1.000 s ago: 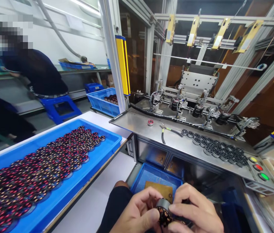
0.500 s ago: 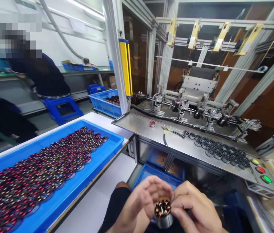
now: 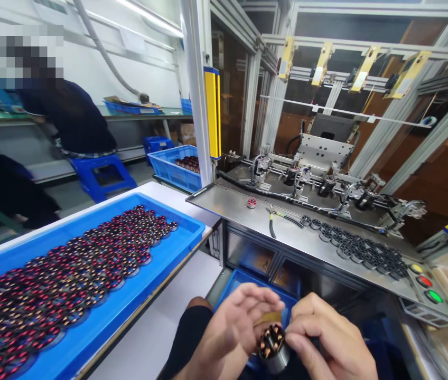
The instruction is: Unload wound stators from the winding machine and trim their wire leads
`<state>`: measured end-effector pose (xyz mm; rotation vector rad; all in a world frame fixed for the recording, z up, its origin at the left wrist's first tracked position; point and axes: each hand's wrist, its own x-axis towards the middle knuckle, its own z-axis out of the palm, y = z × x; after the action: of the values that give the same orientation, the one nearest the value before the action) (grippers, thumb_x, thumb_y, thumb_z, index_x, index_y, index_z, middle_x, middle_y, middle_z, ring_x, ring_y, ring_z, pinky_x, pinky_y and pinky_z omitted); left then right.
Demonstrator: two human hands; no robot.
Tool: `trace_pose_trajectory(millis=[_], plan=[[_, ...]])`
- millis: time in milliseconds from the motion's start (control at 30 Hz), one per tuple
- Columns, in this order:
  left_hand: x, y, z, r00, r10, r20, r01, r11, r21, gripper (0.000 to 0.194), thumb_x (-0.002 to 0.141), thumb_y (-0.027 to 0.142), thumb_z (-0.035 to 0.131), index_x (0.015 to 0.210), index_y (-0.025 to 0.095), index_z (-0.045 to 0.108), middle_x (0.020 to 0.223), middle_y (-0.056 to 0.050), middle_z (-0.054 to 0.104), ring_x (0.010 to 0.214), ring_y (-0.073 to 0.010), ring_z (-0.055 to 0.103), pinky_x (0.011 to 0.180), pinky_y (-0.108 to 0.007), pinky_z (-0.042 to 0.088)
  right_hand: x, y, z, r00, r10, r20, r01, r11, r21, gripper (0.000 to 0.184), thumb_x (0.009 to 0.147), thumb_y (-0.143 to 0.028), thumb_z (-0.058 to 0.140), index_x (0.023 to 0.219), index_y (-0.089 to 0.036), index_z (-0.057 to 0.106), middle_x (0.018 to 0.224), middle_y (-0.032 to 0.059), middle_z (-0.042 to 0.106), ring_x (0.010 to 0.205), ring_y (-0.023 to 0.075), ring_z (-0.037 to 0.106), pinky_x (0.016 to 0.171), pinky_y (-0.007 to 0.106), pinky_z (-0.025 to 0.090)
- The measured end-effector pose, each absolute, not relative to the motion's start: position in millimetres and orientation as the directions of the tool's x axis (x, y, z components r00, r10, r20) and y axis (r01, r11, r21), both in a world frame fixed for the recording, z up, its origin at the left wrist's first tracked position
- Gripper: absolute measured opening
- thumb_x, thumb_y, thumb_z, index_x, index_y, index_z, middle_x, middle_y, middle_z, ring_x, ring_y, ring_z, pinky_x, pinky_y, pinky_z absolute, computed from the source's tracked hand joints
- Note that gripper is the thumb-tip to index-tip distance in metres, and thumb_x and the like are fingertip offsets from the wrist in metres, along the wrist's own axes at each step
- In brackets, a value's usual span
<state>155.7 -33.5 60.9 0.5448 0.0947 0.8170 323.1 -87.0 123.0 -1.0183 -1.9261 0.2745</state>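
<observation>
Low in the centre is a motor stator (image 3: 274,356), a steel-sided ring with copper windings showing on its tilted upper face. My left hand (image 3: 230,330) curls around its left side; the upper fingers are loosely bent above it, and the lower ones are partly hidden. At the stator's right rim my right hand (image 3: 325,338) has thumb and forefinger pinched together. Whatever lies between those fingertips is too small or hidden to make out. Many similar wound stators (image 3: 101,258) with red and copper coils fill a blue tray (image 3: 182,232) at left.
On the metal bench (image 3: 224,198) ahead lie one red-wound stator (image 3: 251,203), cutting pliers (image 3: 277,217) and rows of dark ring parts (image 3: 361,245). A winding machine (image 3: 323,153) stands behind. Coloured buttons (image 3: 430,287) sit right. A co-worker (image 3: 69,119) sits far left.
The stator has turned from showing its grey side uppermost to windings facing up. My left fingers have lifted and spread from its rim. My right fingertips remain pinched at its right side.
</observation>
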Motion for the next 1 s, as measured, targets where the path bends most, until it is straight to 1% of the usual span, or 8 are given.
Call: trace_pose_trajectory(millis=[133,200,333,400,533,733,833,1000], plan=[[166.2,-36.7,42.8,0.897,0.442,0.003,-0.39,0.787,0.478,0.05,0.088,0.056,0.06,0.076,0.009,0.07,0.068,-0.007,0.066,0.06,-0.012,0.062,0.058,-0.019,0.046,324.5,-88.7,124.2,-0.284,0.767,0.575,0.545,0.623,-0.561,0.011,0.093,-0.011,0.055,0.088,-0.016,0.063,0.073,0.0046,0.06,0.064,0.0133,0.06,0.056,0.023,0.051],[168.8,-39.2,37.3,0.883,0.469,0.024,-0.418,0.761,0.497,0.049,0.089,0.054,0.059,0.083,0.007,0.072,0.067,-0.008,0.068,0.057,-0.0114,0.063,0.054,-0.018,0.045,325.8,-91.5,125.7,-0.27,0.78,0.564,0.569,0.602,-0.56,0.011,0.093,-0.011,0.055,0.087,-0.016,0.063,0.073,0.0042,0.06,0.064,0.0132,0.06,0.056,0.023,0.051],[162.0,-40.0,49.2,0.758,0.641,0.123,-0.587,0.587,0.558,0.033,0.085,0.033,0.071,0.113,0.016,0.068,0.094,-0.009,0.072,0.082,-0.0199,0.072,0.067,-0.026,0.055,325.2,-94.9,129.6,-0.217,0.797,0.564,0.625,0.557,-0.547,0.016,0.089,-0.002,0.056,0.09,-0.016,0.062,0.075,0.0043,0.062,0.068,0.0124,0.061,0.06,0.022,0.052],[155.7,-37.7,59.7,0.657,0.738,0.152,-0.682,0.496,0.538,0.036,0.077,0.023,0.079,0.111,0.024,0.067,0.113,-0.006,0.068,0.104,-0.0232,0.068,0.086,-0.032,0.055,323.2,-93.8,130.8,-0.18,0.806,0.564,0.643,0.53,-0.553,0.018,0.088,0.0,0.055,0.092,-0.016,0.062,0.077,0.0044,0.063,0.069,0.0117,0.061,0.062,0.021,0.052],[153.8,-30.6,64.5,0.579,0.798,0.17,-0.762,0.454,0.462,0.034,0.073,0.032,0.083,0.104,0.026,0.069,0.109,-0.002,0.067,0.115,-0.0224,0.062,0.099,-0.033,0.048,319.6,-88.8,132.2,-0.169,0.789,0.591,0.579,0.565,-0.588,0.016,0.089,-0.003,0.054,0.086,-0.017,0.061,0.073,0.0034,0.06,0.065,0.0119,0.06,0.057,0.022,0.051],[174.4,-31.4,32.0,0.934,0.355,-0.031,-0.294,0.815,0.499,0.067,0.088,0.068,0.048,0.081,0.006,0.074,0.064,-0.01,0.068,0.058,-0.0157,0.064,0.057,-0.023,0.048,324.9,-90.7,133.2,-0.22,0.794,0.567,0.529,0.585,-0.615,0.015,0.093,-0.011,0.053,0.083,-0.018,0.062,0.071,0.0046,0.06,0.061,0.0134,0.058,0.053,0.024,0.05],[174.8,-34.6,32.3,0.889,0.456,0.032,-0.399,0.739,0.543,0.053,0.085,0.059,0.062,0.09,0.007,0.074,0.064,-0.007,0.068,0.053,-0.0124,0.064,0.049,-0.017,0.044,328.7,-93.1,133.9,-0.215,0.793,0.57,0.552,0.58,-0.599,0.015,0.09,-0.005,0.054,0.085,-0.016,0.063,0.071,0.0047,0.06,0.063,0.0134,0.059,0.055,0.024,0.05],[169.4,-36.1,54.6,0.72,0.678,0.147,-0.588,0.484,0.648,0.044,0.071,0.031,0.085,0.11,0.023,0.067,0.097,-0.004,0.068,0.075,-0.0141,0.069,0.059,-0.018,0.054,326.6,-90.1,135.5,-0.134,0.78,0.612,0.576,0.564,-0.592,0.016,0.087,0.0,0.054,0.085,-0.014,0.063,0.071,0.0043,0.061,0.065,0.0112,0.06,0.058,0.021,0.05]])
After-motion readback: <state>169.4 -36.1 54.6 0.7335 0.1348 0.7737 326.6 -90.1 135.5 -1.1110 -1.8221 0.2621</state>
